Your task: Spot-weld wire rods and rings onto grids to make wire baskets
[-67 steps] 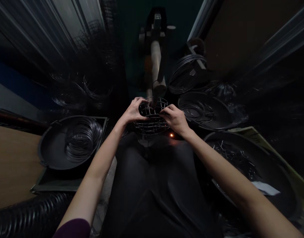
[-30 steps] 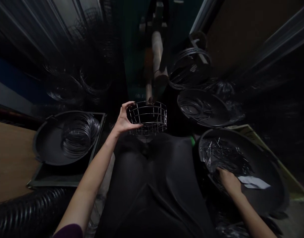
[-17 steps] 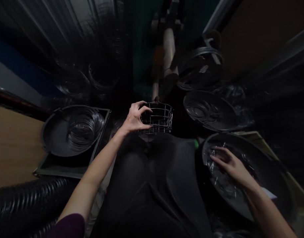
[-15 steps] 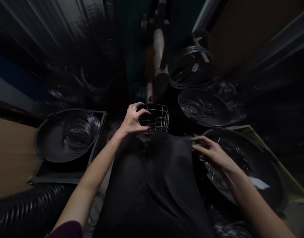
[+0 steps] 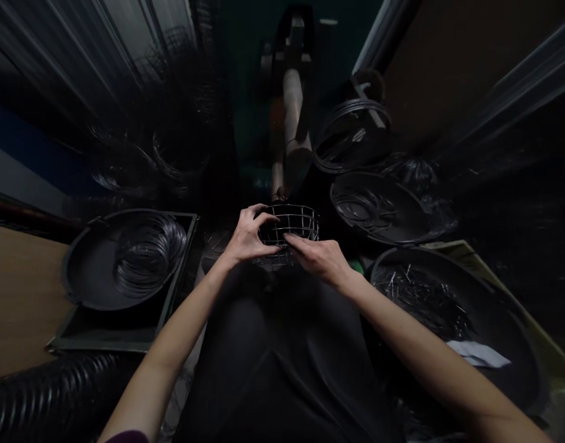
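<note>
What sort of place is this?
Probably a wire-goods workshop: the left hand holds a wire basket by a machine, with wire loops in one pan and short wire pieces in another pan.

L blk pan [image 5: 91, 267] w/ wire rings [image 5: 148, 255] in a heap, on dk crate [image 5: 104, 343]; R near pan [image 5: 501, 329] w/ short rods [image 5: 423, 298] + wht paper [image 5: 478, 354]; R far pan [image 5: 409, 212] w/ wire loops [image 5: 360, 208]

Wire coils [image 5: 148, 253] lie left of the basket [image 5: 289, 221].
</note>
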### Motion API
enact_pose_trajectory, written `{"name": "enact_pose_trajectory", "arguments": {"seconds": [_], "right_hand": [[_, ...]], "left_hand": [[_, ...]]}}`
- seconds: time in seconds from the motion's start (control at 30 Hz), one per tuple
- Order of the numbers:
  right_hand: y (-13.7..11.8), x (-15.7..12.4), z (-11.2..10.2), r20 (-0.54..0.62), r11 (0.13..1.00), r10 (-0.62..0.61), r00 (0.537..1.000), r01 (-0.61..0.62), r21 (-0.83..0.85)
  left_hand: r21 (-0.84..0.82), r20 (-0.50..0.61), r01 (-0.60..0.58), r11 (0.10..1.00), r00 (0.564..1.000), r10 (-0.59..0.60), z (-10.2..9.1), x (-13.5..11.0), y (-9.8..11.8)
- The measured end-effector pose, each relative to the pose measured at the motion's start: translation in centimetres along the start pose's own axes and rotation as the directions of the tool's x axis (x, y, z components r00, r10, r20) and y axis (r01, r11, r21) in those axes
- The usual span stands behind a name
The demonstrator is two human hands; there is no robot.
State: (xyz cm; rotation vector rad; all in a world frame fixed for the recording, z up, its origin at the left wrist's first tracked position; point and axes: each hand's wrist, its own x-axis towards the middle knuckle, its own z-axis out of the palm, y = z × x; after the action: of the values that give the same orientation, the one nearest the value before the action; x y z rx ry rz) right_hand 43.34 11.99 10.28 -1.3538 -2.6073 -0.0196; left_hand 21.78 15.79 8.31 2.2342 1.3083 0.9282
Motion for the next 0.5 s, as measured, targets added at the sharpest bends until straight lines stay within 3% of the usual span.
{"name": "enact_pose_trajectory", "arguments": {"seconds": [0.17, 0.5], "right_hand": [[1.2, 1.1, -0.3, -0.074, 0.997, -0.071, 0.995, 0.067, -0.046], [1.9, 3.1, -1.2, -0.080, 0.995, -0.083, 0.993, 0.079, -0.059]], "left_hand": [[-0.029, -0.051, -0.033, 0.999, 0.998, 0.031, 0.2, 1.1, -0.4], [-0.017, -0.081, -0.041, 0.999, 0.996, 0.039, -0.5, 2.5, -0.9]]}}
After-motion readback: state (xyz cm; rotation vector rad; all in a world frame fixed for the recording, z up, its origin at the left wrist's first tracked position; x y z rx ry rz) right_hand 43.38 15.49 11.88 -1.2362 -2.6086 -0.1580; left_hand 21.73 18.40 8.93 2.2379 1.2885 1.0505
